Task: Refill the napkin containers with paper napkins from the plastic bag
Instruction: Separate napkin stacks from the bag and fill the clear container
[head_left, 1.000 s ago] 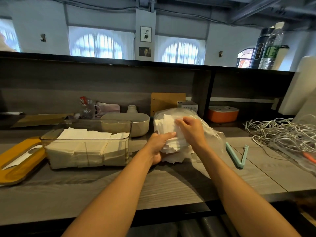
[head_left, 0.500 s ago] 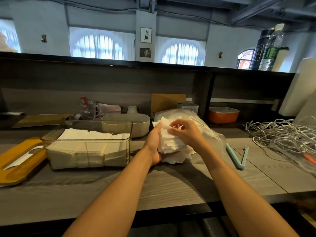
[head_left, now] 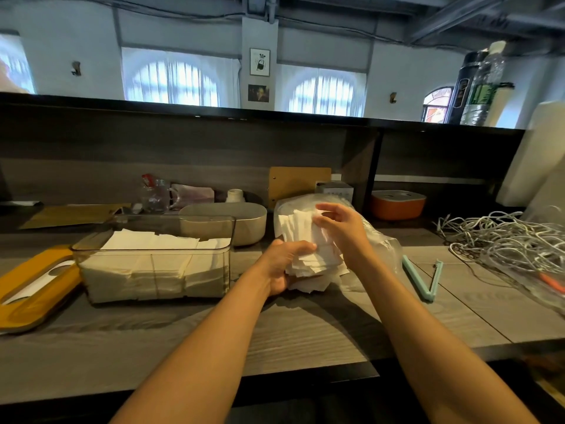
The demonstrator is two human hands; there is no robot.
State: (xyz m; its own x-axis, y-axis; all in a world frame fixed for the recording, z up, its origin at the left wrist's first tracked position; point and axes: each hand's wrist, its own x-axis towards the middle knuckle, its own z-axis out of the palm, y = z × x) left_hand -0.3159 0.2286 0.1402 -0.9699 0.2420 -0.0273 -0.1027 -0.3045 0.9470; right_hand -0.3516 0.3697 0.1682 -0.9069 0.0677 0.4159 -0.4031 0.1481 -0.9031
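Middle of the frame: left hand (head_left: 282,264) wrapped around the lower edge of a napkin stack (head_left: 305,240), thumb laid across the front, fingers curled underneath. Half a second ago held flat and upright against the stack's left side; now dropped lower and clenched onto the paper. Right hand (head_left: 342,228) pinching the stack's upper right corner, fingers bent over the top sheets. Earlier curled lower over the front of the stack; now raised and shifted toward the right of the frame, more of the white paper exposed between the two hands. Stack tilted, bottom sheets fanned out and touching the surface (head_left: 305,332), back part still inside the mouth of the clear bag (head_left: 382,249), which lies crumpled behind and to the right of the hands.

Left of centre: clear container (head_left: 153,258), unmoved since before, partly filled with napkins lying flat in rows. Just beside it at far left, an orange lid (head_left: 33,289) flat on the surface. Behind the container, a grey oval box (head_left: 226,218). Right of the bag, a pale blue clip (head_left: 425,280) lying open in a V, same spot as earlier. Far right, a tangle of white cables (head_left: 504,240). Under the shelf at upper right of centre, an orange box (head_left: 397,203).
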